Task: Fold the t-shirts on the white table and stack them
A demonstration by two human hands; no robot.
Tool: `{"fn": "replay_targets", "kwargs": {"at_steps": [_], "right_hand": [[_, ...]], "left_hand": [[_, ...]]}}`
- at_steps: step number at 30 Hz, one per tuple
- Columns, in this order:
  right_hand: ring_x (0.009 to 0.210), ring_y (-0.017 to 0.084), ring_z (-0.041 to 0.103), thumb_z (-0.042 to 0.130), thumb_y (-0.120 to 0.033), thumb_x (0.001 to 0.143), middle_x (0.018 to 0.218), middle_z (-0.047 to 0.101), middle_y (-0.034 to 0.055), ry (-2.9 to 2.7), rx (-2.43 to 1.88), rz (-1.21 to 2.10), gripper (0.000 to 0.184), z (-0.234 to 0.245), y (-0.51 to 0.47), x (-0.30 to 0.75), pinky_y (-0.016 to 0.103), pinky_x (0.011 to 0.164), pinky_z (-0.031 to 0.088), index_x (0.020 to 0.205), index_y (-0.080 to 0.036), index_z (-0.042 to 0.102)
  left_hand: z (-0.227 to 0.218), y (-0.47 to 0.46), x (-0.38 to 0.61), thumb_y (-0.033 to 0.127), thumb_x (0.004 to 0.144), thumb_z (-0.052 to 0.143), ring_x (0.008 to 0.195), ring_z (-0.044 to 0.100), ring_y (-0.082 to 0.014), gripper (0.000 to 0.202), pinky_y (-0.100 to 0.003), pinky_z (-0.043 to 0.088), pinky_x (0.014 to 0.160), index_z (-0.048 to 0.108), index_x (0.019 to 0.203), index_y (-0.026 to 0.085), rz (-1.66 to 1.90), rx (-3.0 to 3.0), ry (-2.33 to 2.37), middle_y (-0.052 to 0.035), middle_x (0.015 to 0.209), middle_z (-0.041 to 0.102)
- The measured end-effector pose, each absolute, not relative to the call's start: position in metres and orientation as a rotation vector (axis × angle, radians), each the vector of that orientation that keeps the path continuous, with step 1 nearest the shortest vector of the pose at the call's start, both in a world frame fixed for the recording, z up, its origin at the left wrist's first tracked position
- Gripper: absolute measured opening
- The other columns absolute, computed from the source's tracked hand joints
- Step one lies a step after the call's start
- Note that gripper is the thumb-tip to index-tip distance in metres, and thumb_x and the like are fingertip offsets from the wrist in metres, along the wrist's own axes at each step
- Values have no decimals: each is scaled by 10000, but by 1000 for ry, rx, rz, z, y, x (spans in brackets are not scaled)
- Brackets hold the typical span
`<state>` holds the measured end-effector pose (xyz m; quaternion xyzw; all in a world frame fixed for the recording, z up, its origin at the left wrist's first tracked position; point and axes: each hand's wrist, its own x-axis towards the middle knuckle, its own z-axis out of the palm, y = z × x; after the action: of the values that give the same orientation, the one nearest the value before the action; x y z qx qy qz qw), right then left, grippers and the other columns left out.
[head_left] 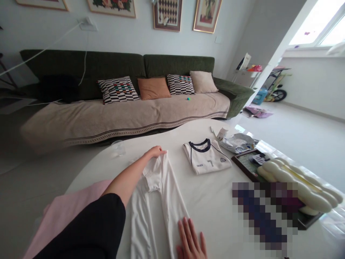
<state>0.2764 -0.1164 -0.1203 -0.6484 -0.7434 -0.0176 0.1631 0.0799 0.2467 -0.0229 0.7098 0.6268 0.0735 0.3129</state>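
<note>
White trousers [172, 190] lie spread on the round white table [107, 172], waist end away from me and legs running toward me. At the waist corner my left hand [156, 151] pinches the cloth between closed fingers. My right hand [191, 240] rests flat, fingers stretched, by the outer edge of the right trouser leg, touching it. A folded white shirt [208, 160] with a dark collar and a printed 7 lies to the right of the trousers, apart from both hands.
Right of the shirt sit a plastic bag [238, 143] and a dark-rimmed tray [244, 167] carrying a puffy cream item [293, 176]. A clear cup [118, 148] stands at the table's left. Pink cloth [72, 203] lies beneath my left arm. Behind is a green sofa [115, 64].
</note>
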Motion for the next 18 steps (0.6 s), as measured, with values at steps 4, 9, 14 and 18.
{"fn": "replay_targets", "kwargs": {"at_steps": [4,9,14,18], "right_hand": [[1186,255,417,254,-429,889,1325,390,1,-2156,-1838,-43,485,-112,-116,277,494,941,320,1350,-329,139],[1187,270,411,273,-283,874,1341,361,35,-2214,-1762,-33,572,-104,-115,281,518,898,355,1374,-285,-3],[1196,279,396,311,-279,863,1360,326,34,-2291,-1686,38,610,-101,-114,288,508,863,399,1378,-286,-16],[1206,280,380,319,-277,863,1367,311,33,-2285,-1694,69,613,-100,-114,289,517,879,387,1377,-289,-15]], "left_hand": [[-3,245,62,477,519,694,481,476,-121,343,-224,350,486,585,576,156,-48,1830,1594,27,453,502],[14,230,53,360,605,631,544,496,-113,203,-197,364,506,619,645,162,-76,1896,1539,32,529,551],[15,214,51,330,706,546,730,554,-133,165,-193,398,638,625,764,198,-2,2030,1576,4,796,644],[9,201,41,361,710,572,834,568,-169,150,-221,395,732,609,724,217,17,2081,1742,-11,833,649]]}}
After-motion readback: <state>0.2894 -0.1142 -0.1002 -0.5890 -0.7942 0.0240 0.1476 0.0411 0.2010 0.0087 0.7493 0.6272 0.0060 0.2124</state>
